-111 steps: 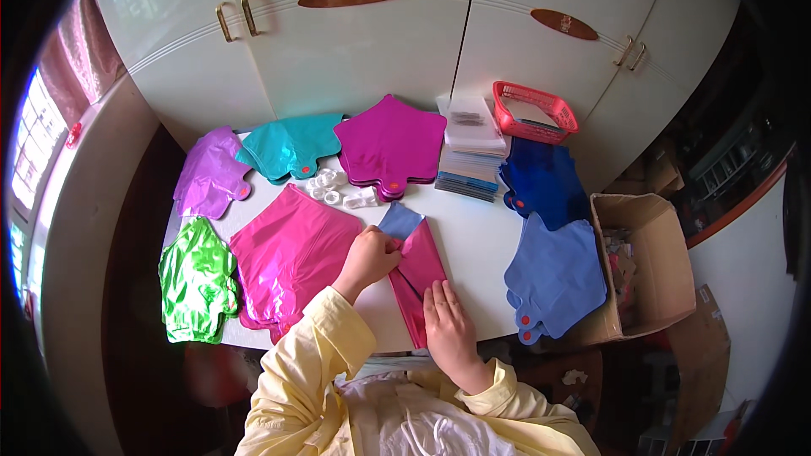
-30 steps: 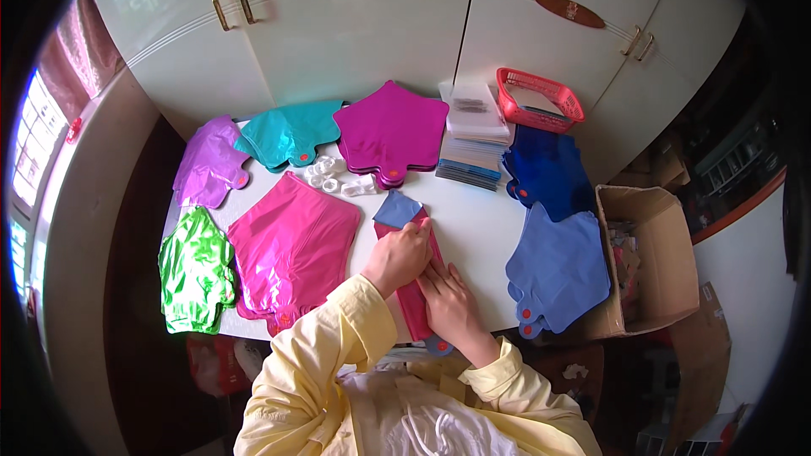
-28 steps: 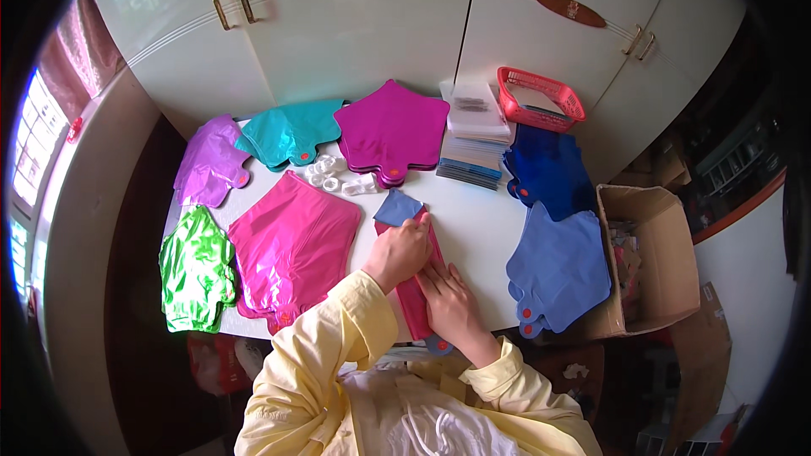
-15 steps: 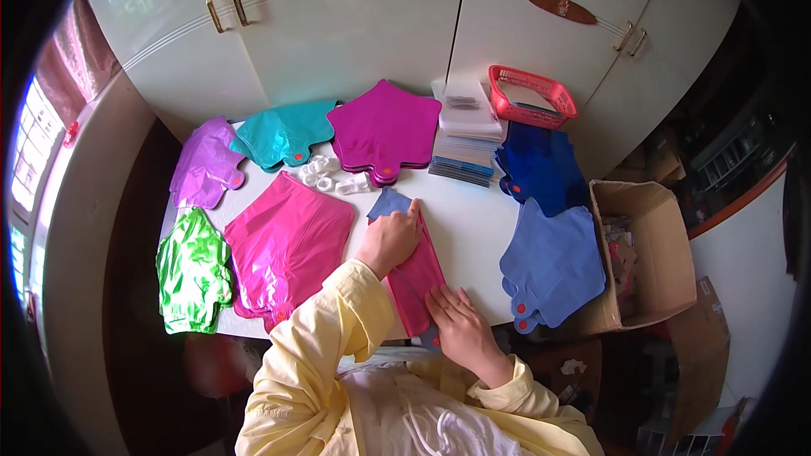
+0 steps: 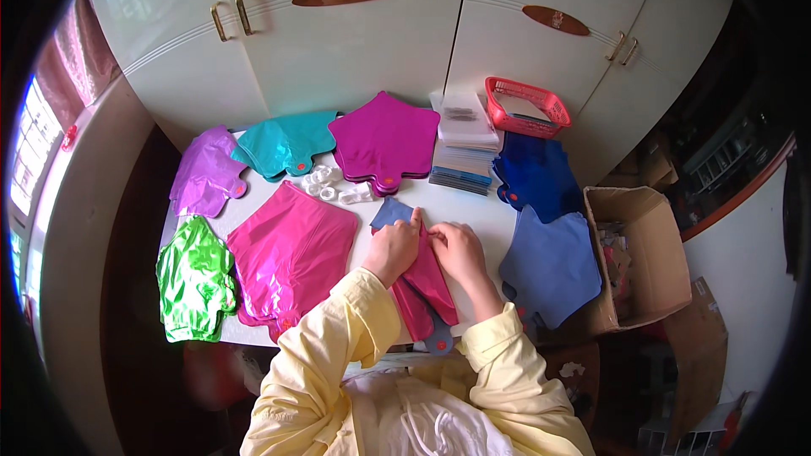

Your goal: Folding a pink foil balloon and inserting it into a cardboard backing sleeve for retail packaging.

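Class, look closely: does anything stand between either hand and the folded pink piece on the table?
Nothing visible does. The left hand rests on the folded pink piece, and the right hand has its fingertips at the right edge. The small white pieces lie beyond, clear of both hands.

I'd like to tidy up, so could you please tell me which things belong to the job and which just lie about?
In the job: pink sheet, blue sheet, left hand, right hand; perhaps pink stack.
Apparently lying about: red basket, cardboard box, white rolls.
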A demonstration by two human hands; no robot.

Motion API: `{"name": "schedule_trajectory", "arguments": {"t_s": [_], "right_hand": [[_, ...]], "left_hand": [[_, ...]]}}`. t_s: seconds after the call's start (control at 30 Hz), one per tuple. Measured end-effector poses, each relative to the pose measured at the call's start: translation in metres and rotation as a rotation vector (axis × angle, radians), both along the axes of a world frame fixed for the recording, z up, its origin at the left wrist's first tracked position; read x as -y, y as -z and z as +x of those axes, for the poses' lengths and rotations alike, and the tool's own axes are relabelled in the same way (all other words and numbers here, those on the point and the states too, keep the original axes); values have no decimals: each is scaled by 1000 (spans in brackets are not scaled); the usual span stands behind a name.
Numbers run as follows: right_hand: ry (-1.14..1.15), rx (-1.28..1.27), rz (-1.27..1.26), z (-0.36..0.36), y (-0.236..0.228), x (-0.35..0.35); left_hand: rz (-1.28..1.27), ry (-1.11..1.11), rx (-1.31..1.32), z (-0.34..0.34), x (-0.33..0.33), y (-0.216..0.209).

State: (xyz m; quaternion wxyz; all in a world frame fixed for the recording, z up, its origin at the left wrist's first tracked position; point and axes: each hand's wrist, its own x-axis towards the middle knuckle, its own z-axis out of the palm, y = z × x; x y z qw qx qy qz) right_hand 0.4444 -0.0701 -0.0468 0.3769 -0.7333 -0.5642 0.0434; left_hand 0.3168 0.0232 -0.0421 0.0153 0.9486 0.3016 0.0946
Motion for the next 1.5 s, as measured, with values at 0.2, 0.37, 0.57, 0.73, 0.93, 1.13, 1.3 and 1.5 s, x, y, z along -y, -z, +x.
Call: {"name": "schedule_trajectory", "arguments": {"t_s": [0.2, 0.37, 0.57, 0.73, 0.93, 1.13, 1.3, 1.5], "right_hand": [[190, 118, -142, 3, 11, -24], [208, 122, -323, 2, 0, -12], [201, 213, -334, -8, -9, 21], [169, 282, -350, -17, -18, 52], [94, 365, -338, -21, -21, 85], [27, 358, -384, -22, -25, 100], [-176, 326, -265, -24, -42, 104], [-559, 308, -252, -11, -32, 91]], "left_hand": [[-91, -22, 18, -2, -1, 3], [-67, -19, 18, 0, 0, 6], [-48, -58, -13, 3, 3, 6], [65, -67, -11, 2, 3, 10], [40, -77, -17, 2, 5, 7], [-9, -90, -26, 3, 5, 7], [-12, -75, -37, 1, 4, 6], [-37, -79, -21, 1, 6, 1]]}}
